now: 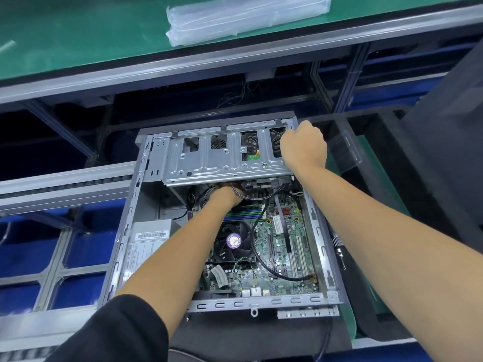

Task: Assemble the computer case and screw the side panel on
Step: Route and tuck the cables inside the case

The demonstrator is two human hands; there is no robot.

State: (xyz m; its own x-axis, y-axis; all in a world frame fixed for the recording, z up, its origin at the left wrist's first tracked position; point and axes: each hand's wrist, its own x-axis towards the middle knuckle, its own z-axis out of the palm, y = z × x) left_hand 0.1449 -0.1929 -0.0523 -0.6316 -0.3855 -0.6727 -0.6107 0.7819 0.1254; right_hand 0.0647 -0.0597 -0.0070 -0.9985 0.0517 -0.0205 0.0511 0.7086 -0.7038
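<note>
Nearest the camera a black sleeve (115,333) covered the person's left upper arm, and past it the open computer case (317,231) lay on its side on the bench, its motherboard (285,257), CPU fan (234,241) and power supply (146,239) all exposed with no side panel fitted. Deeper in, the left hand (224,195) reached among the cables (251,195) under the metal drive cage (224,158), its fingers hidden so its grip could not be told, while the right hand (303,146) was clenched on the cage's far right corner. Beyond the case ran an aluminium conveyor rail (65,176), and farthest off a clear plastic bag (245,17) lay on a green mat (78,35)
</note>
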